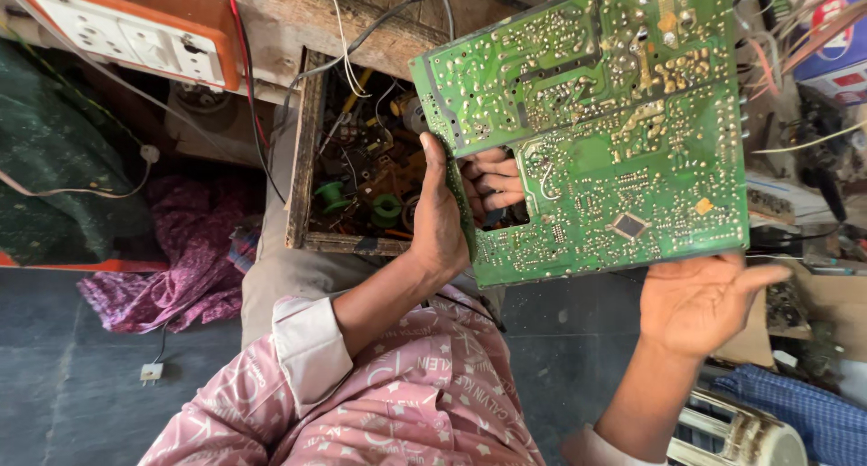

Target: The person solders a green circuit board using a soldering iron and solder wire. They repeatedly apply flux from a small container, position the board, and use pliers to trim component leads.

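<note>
L hand grips the left edge of a green circuit board, thumb on the solder side, fingers curled behind and showing thru a cut-out. R hand is spread open, palm up, propping the board's bottom right edge. Board is held up, solder side to the camera, tilted, above the lap. Behind it: open wooden drawer full of small parts, wire spools & cables. Upper left, orange-framed white socket board on a worn wood bench. Purple cloth lies on the dark grey floor. Loose wires and clutter at right; blue checked cloth at the bottom right corner.
</note>
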A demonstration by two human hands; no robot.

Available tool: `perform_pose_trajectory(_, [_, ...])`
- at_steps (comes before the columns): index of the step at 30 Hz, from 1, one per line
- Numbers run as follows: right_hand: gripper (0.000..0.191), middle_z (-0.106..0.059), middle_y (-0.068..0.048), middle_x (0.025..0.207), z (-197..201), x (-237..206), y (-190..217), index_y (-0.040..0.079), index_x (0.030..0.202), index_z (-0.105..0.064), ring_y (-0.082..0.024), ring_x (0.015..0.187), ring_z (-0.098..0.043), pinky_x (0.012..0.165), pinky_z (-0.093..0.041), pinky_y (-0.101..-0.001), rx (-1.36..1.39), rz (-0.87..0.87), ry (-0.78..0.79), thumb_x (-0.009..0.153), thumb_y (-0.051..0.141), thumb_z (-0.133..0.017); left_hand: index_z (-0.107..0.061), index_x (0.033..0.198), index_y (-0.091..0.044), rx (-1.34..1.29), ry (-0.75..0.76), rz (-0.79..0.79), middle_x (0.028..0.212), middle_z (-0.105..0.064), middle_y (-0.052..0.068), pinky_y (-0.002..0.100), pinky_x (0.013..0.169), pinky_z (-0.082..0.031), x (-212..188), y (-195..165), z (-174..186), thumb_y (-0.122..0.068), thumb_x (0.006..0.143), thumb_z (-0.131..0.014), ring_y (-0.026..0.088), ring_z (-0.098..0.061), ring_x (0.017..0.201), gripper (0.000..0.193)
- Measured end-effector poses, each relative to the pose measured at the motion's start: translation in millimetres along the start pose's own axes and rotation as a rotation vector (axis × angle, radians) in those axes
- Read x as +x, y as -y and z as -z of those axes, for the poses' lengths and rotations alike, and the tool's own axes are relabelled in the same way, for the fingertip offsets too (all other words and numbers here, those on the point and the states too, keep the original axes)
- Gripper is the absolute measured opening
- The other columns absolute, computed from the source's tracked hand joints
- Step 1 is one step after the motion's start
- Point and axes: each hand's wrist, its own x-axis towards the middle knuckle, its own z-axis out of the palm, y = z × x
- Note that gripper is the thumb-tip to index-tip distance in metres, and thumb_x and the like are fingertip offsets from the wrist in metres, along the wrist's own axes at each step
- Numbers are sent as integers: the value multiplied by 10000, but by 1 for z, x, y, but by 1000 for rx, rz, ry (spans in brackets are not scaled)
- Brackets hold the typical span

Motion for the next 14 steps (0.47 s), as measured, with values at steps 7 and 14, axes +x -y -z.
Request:
perform_pose_trajectory(7, [295, -632, -99, 1288, -25, -7, 6, -9, 1301, -558, -158, 1125, -602, 1067, -502, -322, -285, 205, 27, 1124, 121, -754, -603, 1100, 15, 26, -158, -13, 987, -682, 120, 358, 801, -575, 6, 3, -4, -767, 1002, -330, 218, -699, 851, 834])
perform_pose_trajectory(14, [307, -617, -87, 1279, -21, -1, 6, 12, 1306, -563, -172, 1144, -601, 1068, -513, -350, -266, 193, 50, 1103, 124, -764, -524, 1270, -5, 187, -229, -198, 1036, -667, 143, 405, 805, -576, 2, 5, -10, -601, 1057, -471, 233, -682, 871, 635])
